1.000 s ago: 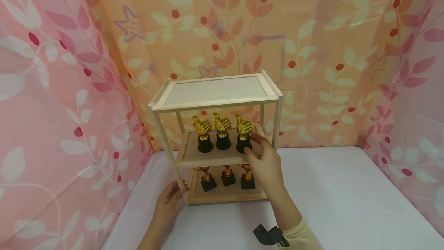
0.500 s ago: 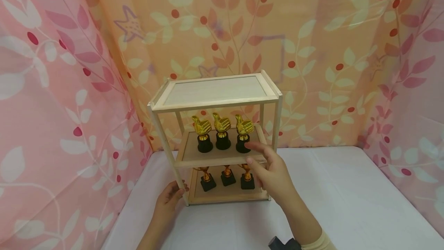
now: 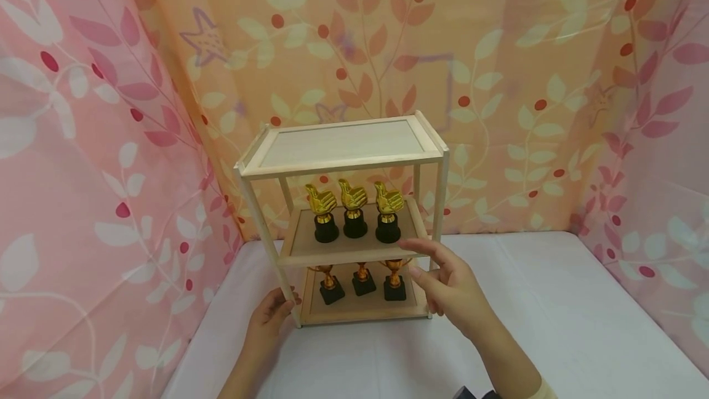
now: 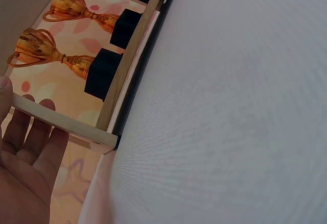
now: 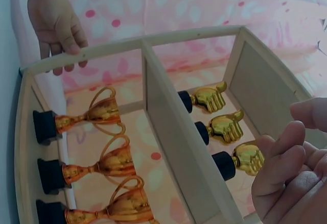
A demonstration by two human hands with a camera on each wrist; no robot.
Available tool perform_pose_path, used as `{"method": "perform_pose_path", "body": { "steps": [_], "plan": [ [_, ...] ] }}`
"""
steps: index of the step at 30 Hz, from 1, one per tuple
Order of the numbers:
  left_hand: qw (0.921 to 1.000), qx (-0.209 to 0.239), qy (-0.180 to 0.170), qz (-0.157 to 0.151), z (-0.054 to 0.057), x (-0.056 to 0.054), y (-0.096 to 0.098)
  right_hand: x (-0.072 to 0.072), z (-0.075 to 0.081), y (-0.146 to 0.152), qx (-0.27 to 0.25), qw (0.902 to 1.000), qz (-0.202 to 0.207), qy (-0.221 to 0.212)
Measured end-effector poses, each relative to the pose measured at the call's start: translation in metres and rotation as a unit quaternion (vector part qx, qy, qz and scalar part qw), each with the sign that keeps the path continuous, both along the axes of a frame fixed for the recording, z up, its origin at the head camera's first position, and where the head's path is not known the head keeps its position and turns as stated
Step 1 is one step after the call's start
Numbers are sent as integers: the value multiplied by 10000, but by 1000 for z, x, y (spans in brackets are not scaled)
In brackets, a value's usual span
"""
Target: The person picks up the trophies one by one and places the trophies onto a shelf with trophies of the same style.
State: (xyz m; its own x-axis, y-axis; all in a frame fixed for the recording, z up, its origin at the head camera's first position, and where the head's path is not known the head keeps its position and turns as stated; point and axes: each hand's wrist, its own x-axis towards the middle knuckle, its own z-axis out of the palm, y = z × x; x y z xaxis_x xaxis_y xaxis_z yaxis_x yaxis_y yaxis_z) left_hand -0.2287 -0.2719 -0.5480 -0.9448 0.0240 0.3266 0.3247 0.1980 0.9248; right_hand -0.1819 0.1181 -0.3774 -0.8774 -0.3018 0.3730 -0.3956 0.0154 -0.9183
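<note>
A small three-tier wooden shelf (image 3: 343,143) stands upright. Three gold thumbs-up trophies on black bases line its middle tier: left (image 3: 323,202), middle (image 3: 354,199) and right (image 3: 389,202). On the bottom tier are three orange-gold cup trophies (image 3: 395,285) with square black bases, their tops partly hidden in the head view. My left hand (image 3: 271,314) grips the front left post (image 4: 64,122) low down, thumb on one side and fingers on the other. My right hand (image 3: 456,291) holds nothing; its index finger points toward the right thumbs-up trophy, other fingers loosely bent.
The shelf rests on a table with a white cloth (image 3: 554,300). Patterned curtains enclose it: orange (image 3: 498,79) behind, pink (image 3: 100,171) at the left and another pink one (image 3: 659,140) at the right. The shelf's top tier (image 3: 299,146) has a raised rim at each end.
My right hand has let go of the right thumbs-up trophy's base and drawn back down and to the right. The left hand keeps its grip on the post.
</note>
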Motion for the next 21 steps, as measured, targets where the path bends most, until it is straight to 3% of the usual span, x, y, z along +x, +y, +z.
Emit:
{"method": "perform_pose_path", "body": {
  "steps": [5, 21],
  "plan": [
    [10000, -23, 21, 73, -1, -1, 0, 3, -3, 11, 151, 9999, -35, 49],
    [9999, -97, 42, 117, -2, -1, -1, 7, -24, 45, 767, 9939, -776, -143]
  ]
}}
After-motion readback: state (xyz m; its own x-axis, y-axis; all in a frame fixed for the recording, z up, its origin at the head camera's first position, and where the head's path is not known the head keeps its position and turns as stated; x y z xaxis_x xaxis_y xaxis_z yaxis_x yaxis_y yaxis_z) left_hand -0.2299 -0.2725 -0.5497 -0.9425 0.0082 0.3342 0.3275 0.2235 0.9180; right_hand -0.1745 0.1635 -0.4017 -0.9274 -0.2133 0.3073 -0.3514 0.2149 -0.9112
